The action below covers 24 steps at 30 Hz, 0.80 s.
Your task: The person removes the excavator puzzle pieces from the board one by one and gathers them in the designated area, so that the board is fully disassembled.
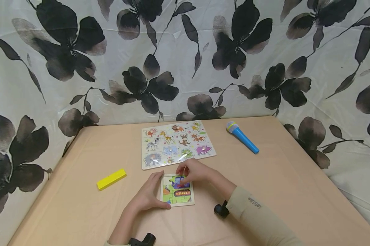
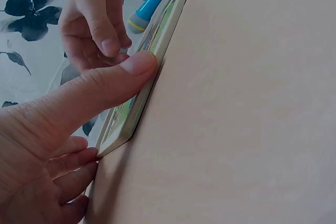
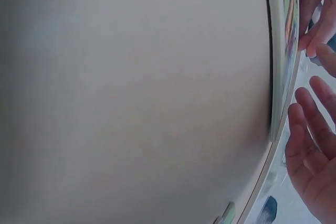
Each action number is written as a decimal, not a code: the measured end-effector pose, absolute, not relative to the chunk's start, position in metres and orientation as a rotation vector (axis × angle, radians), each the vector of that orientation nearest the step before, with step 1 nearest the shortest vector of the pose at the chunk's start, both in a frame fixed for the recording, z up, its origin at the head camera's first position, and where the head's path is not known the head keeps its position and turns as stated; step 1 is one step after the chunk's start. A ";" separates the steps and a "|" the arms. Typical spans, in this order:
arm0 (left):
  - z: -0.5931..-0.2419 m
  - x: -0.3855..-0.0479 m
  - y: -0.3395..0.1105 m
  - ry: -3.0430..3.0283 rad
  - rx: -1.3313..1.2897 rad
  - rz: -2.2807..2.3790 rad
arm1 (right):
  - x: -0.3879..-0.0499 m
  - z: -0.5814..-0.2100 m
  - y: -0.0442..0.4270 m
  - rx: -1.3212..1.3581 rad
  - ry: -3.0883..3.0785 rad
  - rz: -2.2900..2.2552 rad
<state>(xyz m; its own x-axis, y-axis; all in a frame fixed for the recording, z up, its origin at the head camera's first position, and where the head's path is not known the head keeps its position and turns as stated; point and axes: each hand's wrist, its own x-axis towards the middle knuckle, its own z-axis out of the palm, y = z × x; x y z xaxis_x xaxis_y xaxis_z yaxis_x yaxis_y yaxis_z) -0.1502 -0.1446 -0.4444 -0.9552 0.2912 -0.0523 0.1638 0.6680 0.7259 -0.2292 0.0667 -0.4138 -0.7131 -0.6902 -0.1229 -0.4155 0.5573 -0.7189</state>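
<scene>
A small jigsaw puzzle (image 1: pixel 176 204) in a pale wooden frame lies flat, with a colourful vehicle picture. My left hand (image 1: pixel 149 193) holds its left side; in the left wrist view the thumb (image 2: pixel 139 64) presses the near edge and the other fingers (image 2: pixel 79 174) meet the left end. Over the puzzle's upper part is my right hand (image 1: pixel 195 172), its fingers loosely bent. No piece shows clearly between them, and the hand covers part of the picture. In the right wrist view the right hand (image 3: pixel 312 166) has its fingers spread beside the puzzle's edge (image 3: pixel 277 77).
Behind the puzzle lies a larger white animal puzzle board (image 1: pixel 175 143). A blue toy microphone (image 1: pixel 243 138) lies at the back right. A yellow block (image 1: pixel 111 179) lies to the left on the tan table (image 1: pixel 265 191). Floral cloth (image 1: pixel 185 51) hangs beyond the table's back edge.
</scene>
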 end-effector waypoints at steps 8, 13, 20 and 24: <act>-0.444 -0.150 -0.144 2.719 0.378 1.159 | -0.233 -0.419 0.056 -0.927 2.444 -0.771; -0.446 -0.150 -0.145 2.719 0.389 1.161 | -0.232 -0.419 0.049 -0.943 2.468 -0.625; -0.447 -0.150 -0.146 2.723 0.401 1.158 | -0.229 -0.418 0.046 -0.980 2.470 -0.534; -0.448 -0.150 -0.146 2.727 0.409 1.158 | -0.229 -0.418 0.046 -0.983 2.467 -0.533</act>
<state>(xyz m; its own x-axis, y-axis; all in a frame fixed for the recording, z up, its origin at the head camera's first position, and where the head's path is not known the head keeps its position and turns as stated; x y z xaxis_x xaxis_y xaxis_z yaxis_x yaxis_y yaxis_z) -0.1504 -0.1456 -0.4476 -0.9514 0.3063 -0.0318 0.1897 0.6644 0.7229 -0.2287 0.0460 -0.4178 -0.6568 -0.7129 -0.2459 -0.5478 0.6751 -0.4941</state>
